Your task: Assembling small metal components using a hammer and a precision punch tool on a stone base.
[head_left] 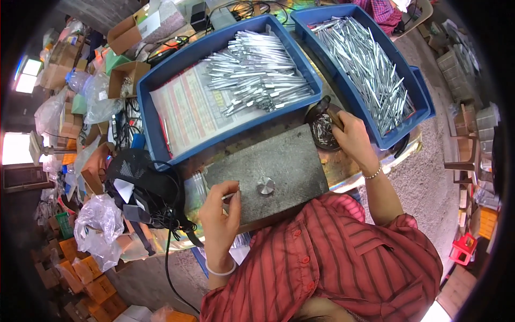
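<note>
Hands hold a slim silvery rod and dark-headed hammer.

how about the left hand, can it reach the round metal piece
Likely yes: the left hand is close to the round metal piece, nothing visible between them, though that hand seems to hold a thin piece.

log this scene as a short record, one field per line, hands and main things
left hand: pinches a thin metal piece above the slab
right hand: holds a hammer by its handle
slab: dark, rectangular, a round metal piece on top
dish: dark, round, small bits inside, near right hand
left tray: blue, metal rods on printed paper
right tray: blue, heaped with similar rods
</note>
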